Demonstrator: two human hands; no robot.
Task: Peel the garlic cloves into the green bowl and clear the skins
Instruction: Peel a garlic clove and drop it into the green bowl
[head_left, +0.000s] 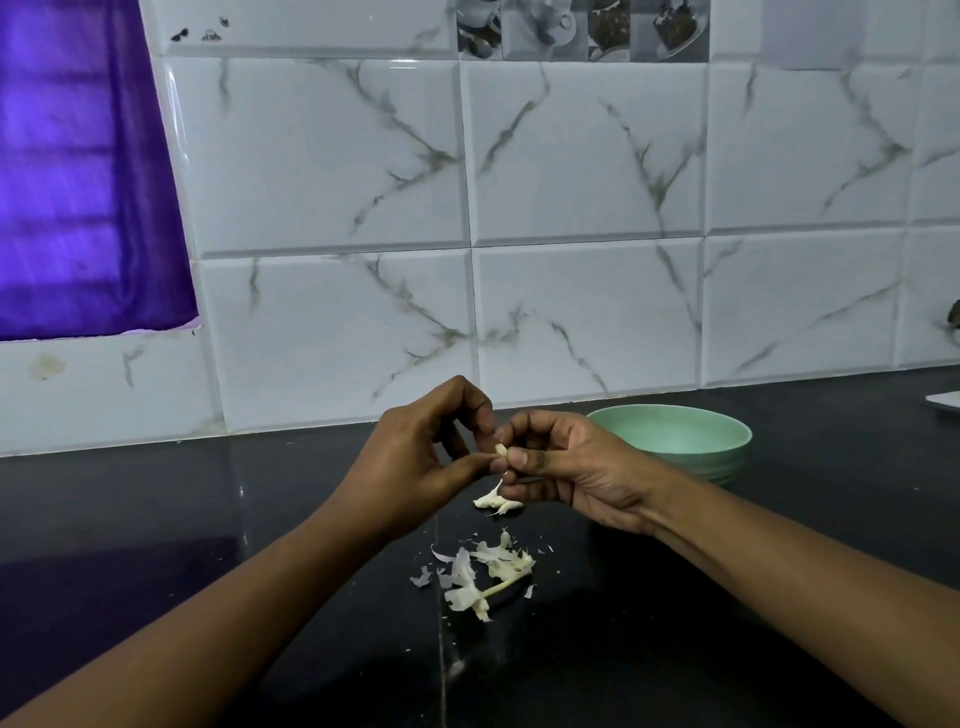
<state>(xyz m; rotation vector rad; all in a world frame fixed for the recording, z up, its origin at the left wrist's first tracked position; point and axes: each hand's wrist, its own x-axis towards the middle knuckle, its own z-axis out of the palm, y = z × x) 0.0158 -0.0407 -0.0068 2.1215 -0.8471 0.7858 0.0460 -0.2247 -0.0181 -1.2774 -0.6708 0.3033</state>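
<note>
1. Black stone counter (156, 519) fills the lower part of the head view; both hands meet in the air above it.
2. The left hand (415, 457) pinches a small garlic clove (500, 450) between curled thumb and forefinger; the right hand (571, 467) pinches the same clove from the other side, its lower fingers curled under.
3. The green bowl (675, 431) stands on the counter just behind the right hand, near the tiled wall (571, 208).
4. Some pale garlic pieces (493, 501) lie on the counter below the hands; a heap of loose skins (483, 571) lies nearer the person, apart from the bowl.
5. A purple curtain (78, 182) hangs at the left.
</note>
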